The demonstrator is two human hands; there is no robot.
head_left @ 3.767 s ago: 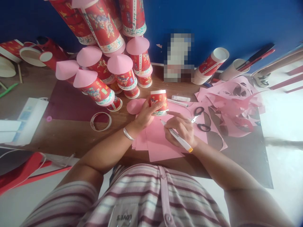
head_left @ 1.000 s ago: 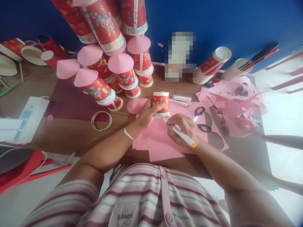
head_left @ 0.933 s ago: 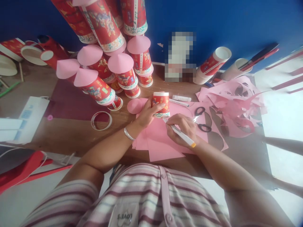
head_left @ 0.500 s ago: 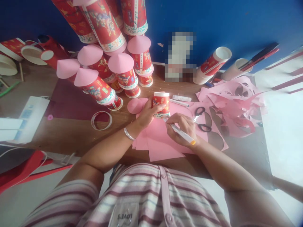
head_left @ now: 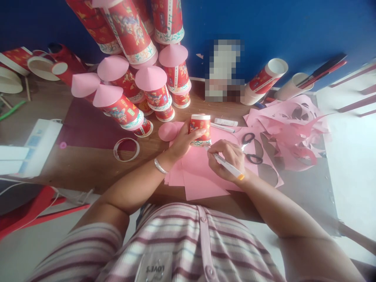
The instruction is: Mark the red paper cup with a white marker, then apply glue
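My left hand (head_left: 185, 140) grips a red paper cup (head_left: 200, 126) with a white rim and a green pattern round its lower band. Closed round a white marker (head_left: 229, 166) with an orange end is my right hand (head_left: 226, 158), just right of and below the cup. The marker's tip points toward the cup's lower band; whether it touches cannot be made out. Under both hands lie pink paper sheets (head_left: 202, 180). Black-handled scissors (head_left: 253, 158) rest on the paper by my right hand, and a pink paper cone (head_left: 168, 132) sits beside my left wrist.
Stacked red cups with pink cone tops (head_left: 150, 84) rise at the back left. A white ring (head_left: 126, 149) lies left of my forearm. Pink paper scraps (head_left: 296, 129) heap up on the right, before a red-and-white cup tower (head_left: 266, 80) and a pen holder (head_left: 293, 87).
My right hand with the marker has shifted slightly right, a little away from the cup. My left hand keeps the cup in nearly the same place.
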